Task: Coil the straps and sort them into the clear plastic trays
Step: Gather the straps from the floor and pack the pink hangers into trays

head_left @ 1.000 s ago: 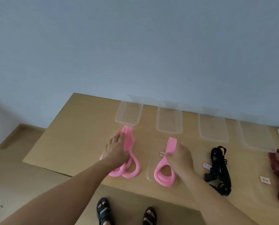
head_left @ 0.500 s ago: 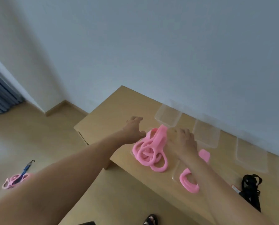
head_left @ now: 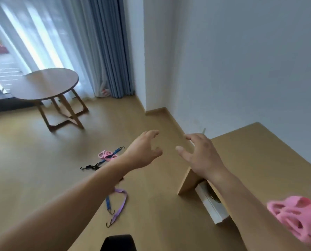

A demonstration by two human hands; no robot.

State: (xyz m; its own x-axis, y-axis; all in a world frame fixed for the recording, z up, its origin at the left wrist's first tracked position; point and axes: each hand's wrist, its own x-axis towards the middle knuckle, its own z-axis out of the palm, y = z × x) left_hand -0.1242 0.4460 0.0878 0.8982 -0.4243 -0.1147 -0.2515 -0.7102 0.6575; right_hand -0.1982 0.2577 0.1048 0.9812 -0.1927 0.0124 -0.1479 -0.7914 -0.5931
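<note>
Left hand [head_left: 143, 151] and right hand [head_left: 200, 154] now off pink coils [head_left: 296, 216], lower right; both empty, fingers spread; floor straps [head_left: 105, 155] lie lower left, nearer left hand

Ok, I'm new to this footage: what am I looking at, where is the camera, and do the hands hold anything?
No machine here: a single camera worn on a person's head looks forward and down along their bare arms. The left hand and right hand reach out with fingers spread, holding nothing. Loose straps lie on the floor: a pink strap, a black strap and a purple strap. At lower right, a blurred bundle of pink straps lies on the wooden desk.
</note>
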